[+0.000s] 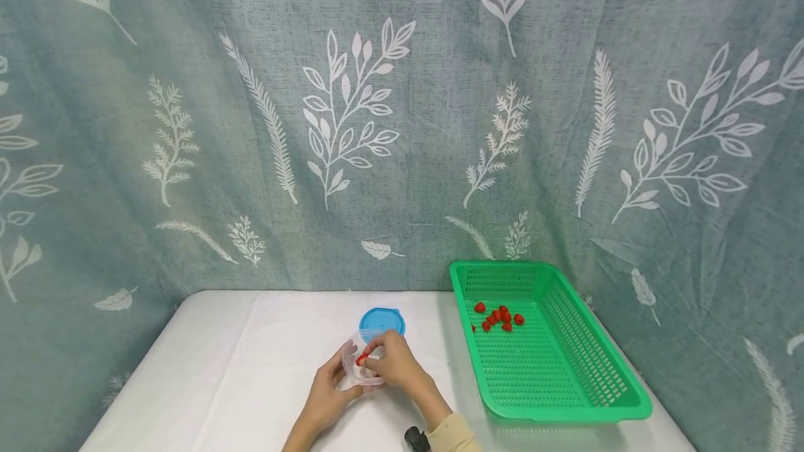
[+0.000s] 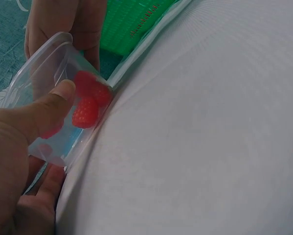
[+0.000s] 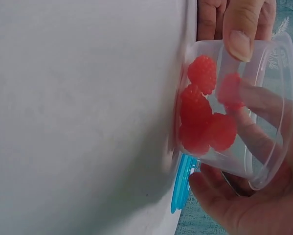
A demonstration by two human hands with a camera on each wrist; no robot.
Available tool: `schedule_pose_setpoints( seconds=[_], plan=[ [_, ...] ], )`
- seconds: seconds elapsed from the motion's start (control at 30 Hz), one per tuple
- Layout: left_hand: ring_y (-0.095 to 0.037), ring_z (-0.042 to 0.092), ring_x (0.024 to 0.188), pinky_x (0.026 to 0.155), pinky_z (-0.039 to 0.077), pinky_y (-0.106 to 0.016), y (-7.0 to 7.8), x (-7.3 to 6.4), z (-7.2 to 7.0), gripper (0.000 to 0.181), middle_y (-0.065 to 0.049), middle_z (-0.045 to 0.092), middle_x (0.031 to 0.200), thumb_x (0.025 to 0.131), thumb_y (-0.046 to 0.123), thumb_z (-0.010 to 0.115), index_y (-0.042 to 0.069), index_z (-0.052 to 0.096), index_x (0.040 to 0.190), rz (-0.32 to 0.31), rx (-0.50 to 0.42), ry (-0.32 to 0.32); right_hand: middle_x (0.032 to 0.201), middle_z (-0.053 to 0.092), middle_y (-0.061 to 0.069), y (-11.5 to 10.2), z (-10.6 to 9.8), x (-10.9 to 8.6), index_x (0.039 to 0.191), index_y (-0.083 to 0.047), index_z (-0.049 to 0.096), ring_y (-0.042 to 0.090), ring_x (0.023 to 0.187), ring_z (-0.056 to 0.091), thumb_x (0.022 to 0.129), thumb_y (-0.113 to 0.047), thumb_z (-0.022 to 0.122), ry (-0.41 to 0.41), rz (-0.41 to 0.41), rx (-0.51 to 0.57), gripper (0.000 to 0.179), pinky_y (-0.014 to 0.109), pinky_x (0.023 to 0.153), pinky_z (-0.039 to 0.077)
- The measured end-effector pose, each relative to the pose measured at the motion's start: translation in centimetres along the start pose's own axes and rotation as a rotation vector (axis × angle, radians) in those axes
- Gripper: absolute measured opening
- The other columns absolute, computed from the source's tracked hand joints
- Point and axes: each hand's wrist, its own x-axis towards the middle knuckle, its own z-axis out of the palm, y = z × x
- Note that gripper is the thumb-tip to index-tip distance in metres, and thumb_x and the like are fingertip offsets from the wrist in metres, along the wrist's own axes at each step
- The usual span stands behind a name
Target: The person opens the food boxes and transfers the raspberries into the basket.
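A clear plastic tub stands on the white table, with several red raspberries lying at its bottom. My left hand holds the tub from the left side, its thumb on the near wall and its fingers round the far wall. From above, my right hand reaches inside the tub. Its fingertips pinch one raspberry, seen through the clear wall in the right wrist view. Just behind the tub lies a round blue lid.
To the right, a green plastic basket holds several more raspberries towards its back left. A patterned green curtain hangs behind the white table. A black band with a device is at my right wrist.
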Motion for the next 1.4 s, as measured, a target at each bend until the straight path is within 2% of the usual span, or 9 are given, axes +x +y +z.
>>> schedule_pose_setpoints(
  seconds=[0.1, 0.17, 0.3, 0.4, 0.67, 0.8, 0.9, 1.17, 1.4],
  plan=[
    [-0.042, 0.046, 0.140, 0.115, 0.043, -0.040, -0.1, 0.0, 0.1, 0.089, -0.025, 0.048, 0.152, 0.077, 0.001, 0.085, -0.006, 0.037, 0.153, 0.013, -0.008, 0.004, 0.112, 0.065, 0.015, 0.1, -0.2, -0.2, 0.080, -0.011, 0.075, 0.034, 0.112, 0.054, 0.084, -0.017, 0.083, 0.023, -0.009, -0.035, 0.011, 0.049, 0.095, 0.051],
    [-0.041, 0.047, 0.140, 0.116, 0.042, -0.041, -0.1, 0.0, 0.2, 0.089, -0.025, 0.048, 0.151, 0.077, 0.000, 0.085, -0.005, 0.038, 0.153, 0.007, -0.025, 0.006, 0.121, 0.063, 0.020, 0.2, -0.3, -0.2, 0.079, -0.012, 0.075, 0.042, 0.121, 0.051, 0.085, -0.020, 0.083, 0.029, -0.013, -0.039, 0.012, 0.062, 0.104, 0.046],
    [-0.042, 0.046, 0.140, 0.116, 0.041, -0.042, -0.2, 0.1, 0.2, 0.090, -0.027, 0.047, 0.152, 0.077, 0.001, 0.085, -0.006, 0.037, 0.153, -0.001, -0.017, 0.007, 0.127, 0.063, 0.027, 0.7, -0.5, -0.2, 0.082, -0.008, 0.077, 0.046, 0.125, 0.052, 0.086, -0.018, 0.080, 0.045, -0.041, 0.012, 0.010, 0.069, 0.108, 0.041],
    [-0.043, 0.046, 0.140, 0.116, 0.043, -0.040, -0.2, 0.1, 0.2, 0.089, -0.027, 0.046, 0.152, 0.078, 0.003, 0.085, -0.006, 0.036, 0.153, 0.002, 0.015, 0.001, 0.127, 0.063, 0.029, 1.1, -0.6, 0.0, 0.086, -0.005, 0.078, 0.047, 0.125, 0.055, 0.085, -0.013, 0.080, 0.099, -0.067, 0.070, 0.009, 0.069, 0.108, 0.042],
    [-0.044, 0.045, 0.140, 0.115, 0.043, -0.038, 0.0, 0.1, 0.1, 0.089, -0.027, 0.049, 0.150, 0.079, 0.005, 0.085, -0.007, 0.037, 0.152, 0.012, 0.051, 0.008, 0.122, 0.069, 0.023, 1.6, -1.3, -0.3, 0.092, -0.006, 0.079, 0.039, 0.122, 0.061, 0.087, -0.021, 0.080, 0.236, -0.052, 0.238, 0.016, 0.063, 0.104, 0.050],
    [-0.043, 0.047, 0.139, 0.115, 0.043, -0.040, -0.1, 0.1, 0.2, 0.089, -0.026, 0.050, 0.150, 0.078, 0.006, 0.086, -0.006, 0.038, 0.152, -0.005, 0.058, 0.013, 0.109, 0.076, 0.012, 1.6, -1.5, -0.4, 0.096, -0.006, 0.078, 0.033, 0.114, 0.065, 0.088, -0.018, 0.078, 0.290, -0.020, 0.282, 0.014, 0.058, 0.102, 0.053],
    [-0.042, 0.047, 0.140, 0.116, 0.041, -0.042, -0.2, 0.1, 0.2, 0.091, -0.025, 0.049, 0.151, 0.078, 0.008, 0.086, -0.005, 0.037, 0.153, -0.023, 0.056, 0.003, 0.099, 0.077, 0.006, 1.2, -1.7, -0.5, 0.098, -0.006, 0.078, 0.035, 0.110, 0.066, 0.089, -0.017, 0.078, 0.318, -0.011, 0.318, 0.015, 0.057, 0.101, 0.054],
    [-0.041, 0.047, 0.141, 0.117, 0.039, -0.042, -0.1, 0.1, 0.1, 0.091, -0.024, 0.049, 0.151, 0.078, 0.007, 0.086, -0.004, 0.037, 0.154, -0.044, 0.025, 0.004, 0.099, 0.076, 0.009, -0.3, -2.3, -1.4, 0.102, -0.003, 0.076, 0.027, 0.099, 0.068, 0.090, -0.011, 0.077, 0.324, -0.017, 0.393, 0.015, 0.047, 0.097, 0.059],
    [-0.041, 0.046, 0.141, 0.117, 0.039, -0.042, 0.1, 0.2, 0.0, 0.091, -0.024, 0.049, 0.151, 0.078, 0.009, 0.087, -0.004, 0.038, 0.153, -0.042, 0.034, 0.009, 0.104, 0.073, 0.021, -3.4, -4.0, -3.2, 0.107, 0.007, 0.072, 0.025, 0.096, 0.067, 0.089, -0.003, 0.076, 0.268, 0.009, 0.480, 0.021, 0.018, 0.085, 0.059]
  ],
)
